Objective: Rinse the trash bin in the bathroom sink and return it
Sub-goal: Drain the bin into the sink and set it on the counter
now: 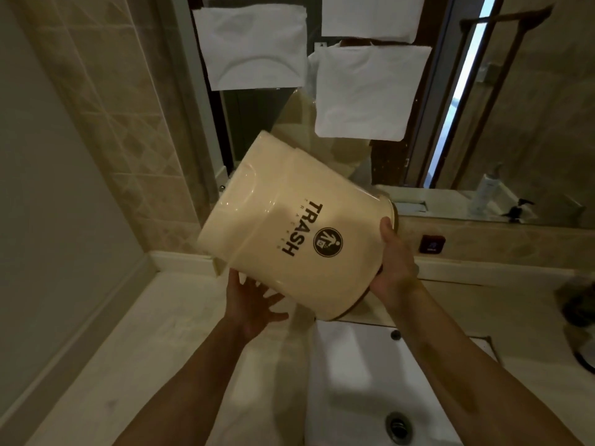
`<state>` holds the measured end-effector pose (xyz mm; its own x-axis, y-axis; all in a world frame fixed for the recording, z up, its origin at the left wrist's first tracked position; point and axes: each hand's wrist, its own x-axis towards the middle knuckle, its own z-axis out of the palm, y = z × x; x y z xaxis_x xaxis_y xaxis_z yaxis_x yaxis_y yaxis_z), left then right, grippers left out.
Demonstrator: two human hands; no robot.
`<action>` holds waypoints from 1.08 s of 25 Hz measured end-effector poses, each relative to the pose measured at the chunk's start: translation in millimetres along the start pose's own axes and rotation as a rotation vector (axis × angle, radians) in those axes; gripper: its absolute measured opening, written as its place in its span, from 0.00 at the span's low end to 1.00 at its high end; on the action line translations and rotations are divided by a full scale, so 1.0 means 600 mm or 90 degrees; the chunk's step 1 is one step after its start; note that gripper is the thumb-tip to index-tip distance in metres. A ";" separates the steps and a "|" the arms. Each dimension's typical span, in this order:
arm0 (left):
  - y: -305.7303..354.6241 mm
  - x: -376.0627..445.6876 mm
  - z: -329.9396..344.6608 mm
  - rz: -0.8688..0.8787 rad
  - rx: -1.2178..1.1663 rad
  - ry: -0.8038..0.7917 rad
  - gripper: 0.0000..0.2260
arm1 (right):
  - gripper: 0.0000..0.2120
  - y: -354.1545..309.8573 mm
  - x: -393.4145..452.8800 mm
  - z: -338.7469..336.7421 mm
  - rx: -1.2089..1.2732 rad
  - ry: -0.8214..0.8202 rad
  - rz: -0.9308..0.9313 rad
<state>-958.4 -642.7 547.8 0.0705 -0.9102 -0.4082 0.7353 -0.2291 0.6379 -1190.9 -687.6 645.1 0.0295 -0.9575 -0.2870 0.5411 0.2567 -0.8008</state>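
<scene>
A cream plastic trash bin [283, 226] with black "TRASH" lettering and a round logo hangs tilted on its side above the left end of the white sink [351, 375]. Its dark-rimmed open end points down and to the right. My right hand [394, 262] grips that rim, thumb on the outside wall. Under the bin's lower side, my left hand [254, 300] is spread with straight fingers, fingertips at or just below the wall. The sink drain [398, 424] shows at the bottom.
A beige counter [180, 333] surrounds the sink. A mirror [354, 91] behind carries white paper sheets [254, 43]. A pump bottle [520, 207] and a red-edged socket [432, 244] sit at the back right. A dark object [579, 304] lies on the right counter.
</scene>
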 end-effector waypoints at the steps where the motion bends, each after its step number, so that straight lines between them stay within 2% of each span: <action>1: 0.007 0.004 0.003 0.007 -0.020 -0.004 0.34 | 0.24 0.010 -0.002 0.006 0.031 -0.032 0.024; 4: 0.040 0.009 -0.011 0.006 -0.055 0.017 0.38 | 0.26 0.055 -0.007 0.040 0.127 -0.072 0.054; 6: 0.055 0.007 -0.036 -0.040 0.005 0.063 0.38 | 0.26 0.091 -0.014 0.070 0.184 -0.054 0.043; 8: 0.070 0.000 -0.068 -0.096 0.047 0.049 0.37 | 0.25 0.135 -0.023 0.109 0.227 -0.031 0.027; 11: 0.110 -0.003 -0.107 -0.111 -0.036 -0.018 0.25 | 0.25 0.195 -0.040 0.158 0.293 -0.030 0.012; 13: 0.140 0.007 -0.124 -0.081 -0.050 -0.012 0.18 | 0.28 0.224 -0.052 0.182 0.289 -0.041 0.003; 16: 0.176 0.025 -0.142 -0.028 0.026 -0.060 0.23 | 0.30 0.248 -0.071 0.206 0.230 -0.050 -0.039; 20: 0.218 0.038 -0.158 0.014 0.147 -0.075 0.25 | 0.24 0.225 -0.072 0.191 0.033 -0.007 -0.154; 23: 0.244 0.044 -0.168 0.038 0.243 -0.089 0.27 | 0.14 0.203 -0.071 0.174 -0.119 0.058 -0.102; 25: 0.242 0.048 -0.166 0.041 0.290 -0.056 0.27 | 0.18 0.198 -0.065 0.156 -0.209 0.067 -0.073; 27: 0.234 0.050 -0.163 0.031 0.331 -0.024 0.28 | 0.28 0.200 -0.057 0.139 -0.237 0.070 -0.032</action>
<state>-787.1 -668.4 561.5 0.0650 -0.9338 -0.3520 0.2993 -0.3182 0.8995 -1057.1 -635.1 602.8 -0.0902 -0.9554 -0.2813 0.1972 0.2597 -0.9453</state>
